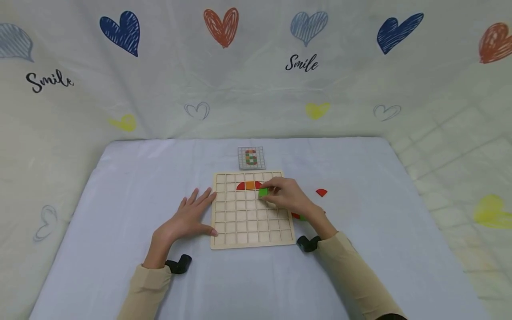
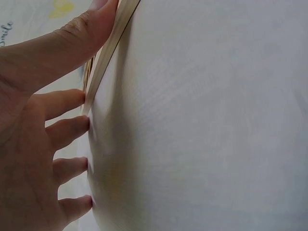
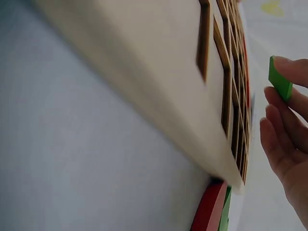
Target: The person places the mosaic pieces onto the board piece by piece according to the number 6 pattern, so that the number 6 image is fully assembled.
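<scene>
A wooden grid board (image 1: pixel 242 226) lies flat on the table. Two red quarter-round tiles (image 1: pixel 241 186) flank an orange square tile (image 1: pixel 250 185) in one of its upper rows. Between thumb and fingers my right hand (image 1: pixel 289 194) pinches a green square tile (image 3: pixel 280 81), held over the board just below the right red tile. My left hand (image 1: pixel 188 220) is spread along the board's left edge, its thumb (image 2: pixel 72 41) on the rim and its fingertips at the side. Part of the board's right side is hidden under my right hand.
Behind the board lies a small pattern card (image 1: pixel 251 158) with a coloured figure on a grid. A loose red tile (image 1: pixel 322 192) rests right of the board. More red and green tiles (image 1: pixel 296 216) lie by its right edge, partly behind my right wrist.
</scene>
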The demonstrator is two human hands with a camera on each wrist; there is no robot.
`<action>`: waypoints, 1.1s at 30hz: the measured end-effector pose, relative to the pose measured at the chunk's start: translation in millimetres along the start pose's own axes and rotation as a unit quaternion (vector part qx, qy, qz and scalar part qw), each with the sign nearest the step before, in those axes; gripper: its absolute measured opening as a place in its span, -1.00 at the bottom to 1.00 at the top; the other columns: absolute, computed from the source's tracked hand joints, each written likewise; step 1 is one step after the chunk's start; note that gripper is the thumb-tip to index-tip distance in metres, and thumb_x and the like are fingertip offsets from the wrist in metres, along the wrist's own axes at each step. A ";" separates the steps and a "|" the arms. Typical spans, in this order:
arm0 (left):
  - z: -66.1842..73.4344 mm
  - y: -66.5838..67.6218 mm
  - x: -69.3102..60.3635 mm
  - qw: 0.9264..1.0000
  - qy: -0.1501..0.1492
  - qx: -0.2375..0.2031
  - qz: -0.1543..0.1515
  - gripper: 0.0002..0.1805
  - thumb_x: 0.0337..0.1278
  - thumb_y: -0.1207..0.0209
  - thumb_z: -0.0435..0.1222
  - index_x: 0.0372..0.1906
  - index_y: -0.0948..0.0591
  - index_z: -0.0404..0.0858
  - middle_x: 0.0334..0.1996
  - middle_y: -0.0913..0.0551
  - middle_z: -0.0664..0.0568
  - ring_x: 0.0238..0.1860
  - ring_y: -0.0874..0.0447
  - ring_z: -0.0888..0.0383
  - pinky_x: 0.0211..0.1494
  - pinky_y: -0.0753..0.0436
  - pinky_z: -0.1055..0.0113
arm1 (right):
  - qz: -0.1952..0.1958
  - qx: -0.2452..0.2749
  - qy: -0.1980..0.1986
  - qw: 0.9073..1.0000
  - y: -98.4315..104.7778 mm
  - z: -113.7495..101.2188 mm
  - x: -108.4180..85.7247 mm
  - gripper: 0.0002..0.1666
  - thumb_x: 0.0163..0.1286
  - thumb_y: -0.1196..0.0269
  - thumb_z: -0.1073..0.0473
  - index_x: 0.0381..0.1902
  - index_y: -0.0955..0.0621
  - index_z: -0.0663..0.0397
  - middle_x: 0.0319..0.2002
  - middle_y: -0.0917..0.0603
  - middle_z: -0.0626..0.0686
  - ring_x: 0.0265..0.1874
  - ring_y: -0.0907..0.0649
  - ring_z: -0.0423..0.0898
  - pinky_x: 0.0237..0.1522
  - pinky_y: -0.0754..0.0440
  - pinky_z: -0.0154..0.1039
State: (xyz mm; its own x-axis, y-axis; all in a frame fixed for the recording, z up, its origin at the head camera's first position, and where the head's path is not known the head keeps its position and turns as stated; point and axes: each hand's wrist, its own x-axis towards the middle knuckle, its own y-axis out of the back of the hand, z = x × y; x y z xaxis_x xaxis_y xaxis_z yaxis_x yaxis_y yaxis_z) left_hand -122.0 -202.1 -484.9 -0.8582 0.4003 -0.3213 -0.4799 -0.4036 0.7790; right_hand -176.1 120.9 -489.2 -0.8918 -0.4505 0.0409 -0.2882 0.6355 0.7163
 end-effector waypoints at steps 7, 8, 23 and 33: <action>-0.2 2.2 1.4 1.000 0.003 0.004 0.002 0.27 -0.08 -0.56 0.03 0.66 -0.07 -0.20 0.69 0.08 -0.12 0.66 0.37 -0.32 0.59 0.26 -0.40 | -0.011 -0.022 0.041 0.999 -8.4 -12.1 16.2 -0.64 0.24 -0.52 0.19 -0.01 -0.78 0.13 -0.19 -0.74 0.02 -0.27 -0.65 -0.06 -0.20 -0.66 -0.26; -0.4 1.8 1.5 1.000 0.004 0.003 0.001 0.27 -0.08 -0.56 0.03 0.66 -0.07 -0.20 0.69 0.09 -0.12 0.66 0.38 -0.32 0.59 0.26 -0.40 | -0.016 -0.021 0.040 0.999 -9.5 -13.8 17.9 -0.65 0.24 -0.52 0.19 -0.01 -0.78 0.13 -0.21 -0.74 0.01 -0.28 -0.64 -0.07 -0.21 -0.65 -0.27; -2.0 2.1 1.1 1.000 0.001 0.001 0.004 0.27 -0.09 -0.56 0.04 0.66 -0.07 -0.20 0.68 0.08 -0.13 0.66 0.37 -0.32 0.58 0.24 -0.41 | -0.058 -0.057 0.045 0.996 -23.5 -30.1 40.8 -0.65 0.24 -0.52 0.20 -0.02 -0.78 0.15 -0.30 -0.70 -0.01 -0.37 -0.52 -0.20 -0.31 -0.49 -0.38; -0.6 2.1 -0.6 1.000 -0.004 -0.003 0.008 0.26 -0.09 -0.56 0.04 0.65 -0.09 -0.23 0.68 0.06 -0.14 0.66 0.35 -0.33 0.58 0.23 -0.42 | -0.081 -0.068 0.038 0.994 -31.2 -36.2 46.3 -0.68 0.27 -0.49 0.15 -0.03 -0.78 0.09 -0.24 -0.72 -0.05 -0.27 -0.57 -0.17 -0.16 -0.56 -0.28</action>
State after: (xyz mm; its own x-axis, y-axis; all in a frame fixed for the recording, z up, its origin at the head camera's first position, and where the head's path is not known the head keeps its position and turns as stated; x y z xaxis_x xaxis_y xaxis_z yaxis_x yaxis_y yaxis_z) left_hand -122.6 -203.7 -483.4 -0.8642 0.4009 -0.3042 -0.4671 -0.4144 0.7811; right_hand -195.8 57.5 -484.4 -0.8069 -0.5896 -0.0346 -0.3718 0.4615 0.8055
